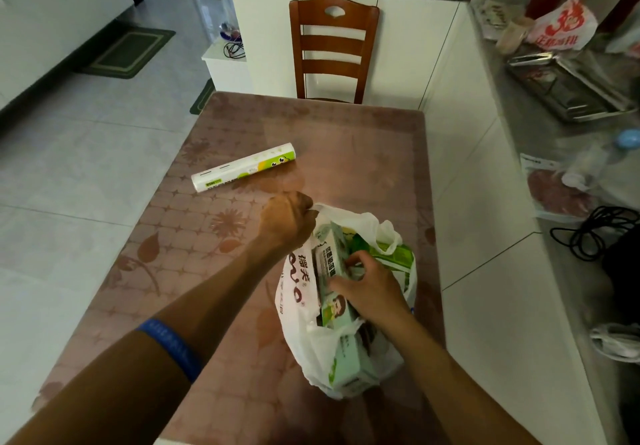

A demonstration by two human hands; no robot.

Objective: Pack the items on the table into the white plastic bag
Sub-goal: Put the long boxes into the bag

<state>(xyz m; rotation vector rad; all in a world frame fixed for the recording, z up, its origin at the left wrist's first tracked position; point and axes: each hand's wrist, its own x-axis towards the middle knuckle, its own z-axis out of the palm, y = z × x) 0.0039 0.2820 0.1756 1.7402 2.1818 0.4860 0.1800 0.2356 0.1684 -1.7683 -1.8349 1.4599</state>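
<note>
Gripping white plastic bag (pixel 304 347) rim, left hand (pixel 287 217) fisted; right hand (pixel 370 292) fingers curled around green box (pixel 332 271).

wooden chair (pixel 333 48) behind table; green floor mat (pixel 130 48) at left

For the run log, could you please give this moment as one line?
left hand: holds bag handle | right hand: grips box in bag | roll: on table
</note>
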